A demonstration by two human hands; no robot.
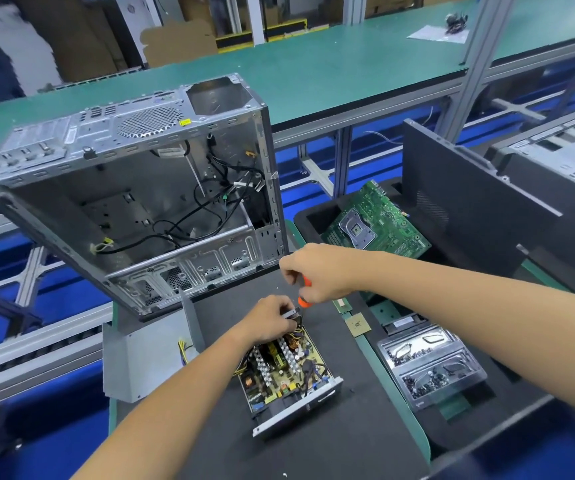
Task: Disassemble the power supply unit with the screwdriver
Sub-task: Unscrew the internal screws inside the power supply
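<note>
Opened power supply unit [289,372] on the mat.
Left hand [272,318] grips its far end; right hand [317,271] clamps the orange screwdriver [304,295], tip seemingly there.

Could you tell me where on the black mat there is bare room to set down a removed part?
The mat is bare in front of the power supply and to its right, up to the green edge. It is crowded behind, where both hands work below the case, and left, by the grey cover.
</note>
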